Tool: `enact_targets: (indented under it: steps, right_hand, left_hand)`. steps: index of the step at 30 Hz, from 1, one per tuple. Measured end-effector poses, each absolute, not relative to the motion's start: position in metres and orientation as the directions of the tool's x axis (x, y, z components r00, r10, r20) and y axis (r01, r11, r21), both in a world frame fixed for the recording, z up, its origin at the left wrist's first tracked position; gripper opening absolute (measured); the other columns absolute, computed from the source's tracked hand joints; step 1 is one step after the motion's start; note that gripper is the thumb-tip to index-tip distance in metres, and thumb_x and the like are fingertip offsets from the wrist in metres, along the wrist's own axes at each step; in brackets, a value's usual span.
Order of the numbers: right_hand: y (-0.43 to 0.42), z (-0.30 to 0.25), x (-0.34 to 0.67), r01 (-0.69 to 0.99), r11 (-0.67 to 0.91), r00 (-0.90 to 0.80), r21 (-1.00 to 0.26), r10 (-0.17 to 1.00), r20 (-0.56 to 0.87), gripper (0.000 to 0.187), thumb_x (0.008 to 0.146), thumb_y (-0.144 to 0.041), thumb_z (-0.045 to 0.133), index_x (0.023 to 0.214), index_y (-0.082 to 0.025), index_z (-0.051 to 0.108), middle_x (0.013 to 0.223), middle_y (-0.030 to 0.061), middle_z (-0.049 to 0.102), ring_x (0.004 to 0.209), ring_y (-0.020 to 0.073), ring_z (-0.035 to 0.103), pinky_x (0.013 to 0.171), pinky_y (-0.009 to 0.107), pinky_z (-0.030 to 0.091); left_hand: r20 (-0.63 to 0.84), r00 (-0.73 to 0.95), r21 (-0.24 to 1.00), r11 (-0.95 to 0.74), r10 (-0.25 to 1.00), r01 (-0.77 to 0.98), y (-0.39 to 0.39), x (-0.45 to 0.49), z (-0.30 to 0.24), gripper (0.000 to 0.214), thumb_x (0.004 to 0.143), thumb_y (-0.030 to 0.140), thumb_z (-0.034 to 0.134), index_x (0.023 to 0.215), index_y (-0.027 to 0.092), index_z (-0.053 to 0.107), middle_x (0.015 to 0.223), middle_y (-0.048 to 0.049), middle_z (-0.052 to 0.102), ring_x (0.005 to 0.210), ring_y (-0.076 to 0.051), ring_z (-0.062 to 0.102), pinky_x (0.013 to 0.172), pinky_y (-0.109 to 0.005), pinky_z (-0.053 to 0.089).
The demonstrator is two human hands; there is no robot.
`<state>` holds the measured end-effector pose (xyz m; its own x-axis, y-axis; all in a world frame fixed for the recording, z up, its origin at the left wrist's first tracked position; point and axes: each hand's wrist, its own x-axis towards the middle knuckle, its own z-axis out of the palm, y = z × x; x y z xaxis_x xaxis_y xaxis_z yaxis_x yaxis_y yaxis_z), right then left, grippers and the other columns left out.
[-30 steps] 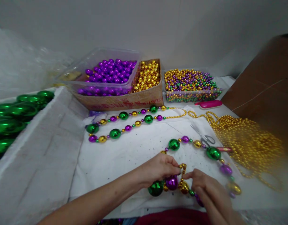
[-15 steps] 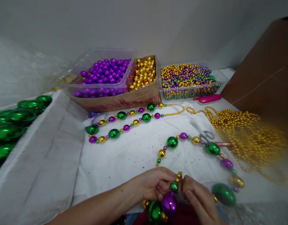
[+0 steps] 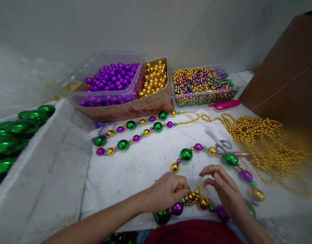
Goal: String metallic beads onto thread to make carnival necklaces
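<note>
My left hand [image 3: 168, 191] is closed in a fist above the white cloth. It grips part of a bead necklace whose small gold beads [image 3: 193, 196] loop out beside the thumb. Below it hang a purple bead [image 3: 177, 208] and a big green bead [image 3: 162, 216]. My right hand [image 3: 223, 188] is just to the right, fingers apart and curved, with nothing visible in them. The strand, with a large green bead [image 3: 230, 159], curves over the cloth and passes beneath my right hand. Another bead necklace [image 3: 123, 145] lies laid out in a long loop.
Behind are a tub of purple beads [image 3: 115, 79], a cardboard box [image 3: 125, 113] with gold beads and a tub of small mixed beads [image 3: 204, 84]. Scissors [image 3: 219, 142] and a heap of gold bead chain [image 3: 265, 145] lie right. Big green balls [image 3: 21, 127] fill a left box.
My hands have come apart. The left has turned into a fist and moved slightly up; the right has opened and lifted. A bunched loop of small gold beads now shows between them.
</note>
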<state>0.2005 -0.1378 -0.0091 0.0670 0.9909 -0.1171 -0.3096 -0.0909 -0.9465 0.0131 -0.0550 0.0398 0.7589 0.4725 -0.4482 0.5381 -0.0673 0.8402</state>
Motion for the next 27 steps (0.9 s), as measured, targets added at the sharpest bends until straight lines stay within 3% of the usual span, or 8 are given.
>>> enact_targets:
  steps: [4,10,12,14,17,20,23,27]
  right_hand:
    - [-0.122,-0.002,0.189,-0.076,-0.072,-0.165,-0.995,0.985,-0.059,0.027,0.085,-0.037,0.057,0.108,-0.023,0.059,0.109,0.0058,0.060,0.108,0.0230,0.051,0.096,0.037,0.036]
    - [-0.129,0.011,0.146,-0.464,-0.462,-0.427,-0.756,0.864,-0.266,0.041,0.087,-0.056,0.044,0.101,-0.021,0.058,0.087,0.0082,0.066,0.079,0.0226,0.063,0.066,0.034,0.049]
    - [-0.128,0.005,0.139,-0.476,-0.480,-0.368,-0.737,0.870,-0.329,0.043,0.085,-0.058,0.045,0.098,-0.020,0.060,0.091,0.0100,0.066,0.086,0.0253,0.062,0.065,0.036,0.051]
    - [-0.123,-0.001,0.139,-0.320,-0.353,-0.142,-0.879,0.935,-0.324,0.037,0.087,-0.052,0.047,0.096,-0.019,0.062,0.097,0.0099,0.064,0.093,0.0249,0.059,0.072,0.036,0.050]
    - [-0.114,-0.006,0.142,0.073,-0.061,0.157,-0.995,0.986,-0.049,0.027,0.088,-0.038,0.051,0.108,-0.022,0.060,0.109,0.0090,0.059,0.103,0.0237,0.053,0.084,0.036,0.044]
    - [-0.102,-0.004,0.141,0.270,0.119,0.099,-0.955,0.984,0.151,0.026,0.088,-0.028,0.053,0.113,-0.023,0.059,0.111,0.0084,0.056,0.106,0.0226,0.049,0.089,0.036,0.040]
    - [-0.090,-0.004,0.137,0.223,0.121,-0.081,-0.967,0.991,0.106,0.015,0.087,-0.028,0.054,0.085,-0.020,0.066,0.088,0.0047,0.059,0.089,0.0196,0.053,0.080,0.032,0.040]
    - [-0.082,-0.012,0.138,-0.084,-0.191,-0.207,-0.978,0.963,-0.170,0.029,0.081,-0.037,0.062,0.062,-0.016,0.060,0.062,-0.0009,0.053,0.060,0.0129,0.047,0.057,0.026,0.035]
  left_hand:
    - [-0.149,0.846,0.476,-0.713,0.512,0.515,-0.038,0.001,0.058,0.019,0.087,0.019,0.041,0.073,0.017,0.054,0.056,0.0014,0.049,0.049,-0.010,0.037,0.051,-0.026,0.023]
    - [0.089,0.911,0.058,-0.915,0.403,0.399,-0.016,-0.018,0.086,0.026,0.091,0.014,0.034,0.082,0.017,0.057,0.061,-0.0029,0.058,0.057,-0.015,0.047,0.054,-0.029,0.032]
    - [0.154,0.914,0.037,-0.927,0.375,0.374,-0.018,-0.023,0.081,0.025,0.092,0.014,0.034,0.085,0.017,0.058,0.064,-0.0033,0.060,0.058,-0.015,0.049,0.055,-0.028,0.034]
    - [0.206,0.906,0.042,-0.928,0.370,0.369,-0.023,-0.028,0.067,0.023,0.091,0.014,0.036,0.087,0.016,0.058,0.066,-0.0034,0.061,0.059,-0.015,0.051,0.055,-0.028,0.036]
    - [0.271,0.879,0.054,-0.918,0.393,0.394,-0.034,-0.032,0.041,0.019,0.091,0.013,0.038,0.088,0.015,0.057,0.064,-0.0029,0.060,0.057,-0.015,0.051,0.054,-0.028,0.037]
    - [0.317,0.850,0.055,-0.903,0.421,0.427,-0.043,-0.035,0.023,0.018,0.090,0.012,0.040,0.089,0.015,0.057,0.065,-0.0030,0.060,0.057,-0.014,0.051,0.054,-0.028,0.037]
    - [0.319,0.831,0.076,-0.886,0.456,0.457,-0.049,-0.040,0.014,0.019,0.090,0.012,0.040,0.084,0.016,0.058,0.065,-0.0030,0.060,0.057,-0.014,0.051,0.056,-0.027,0.038]
    - [0.350,0.774,0.160,-0.848,0.527,0.506,-0.057,-0.050,0.002,0.018,0.089,0.011,0.041,0.088,0.016,0.059,0.063,-0.0027,0.059,0.057,-0.014,0.052,0.057,-0.028,0.039]
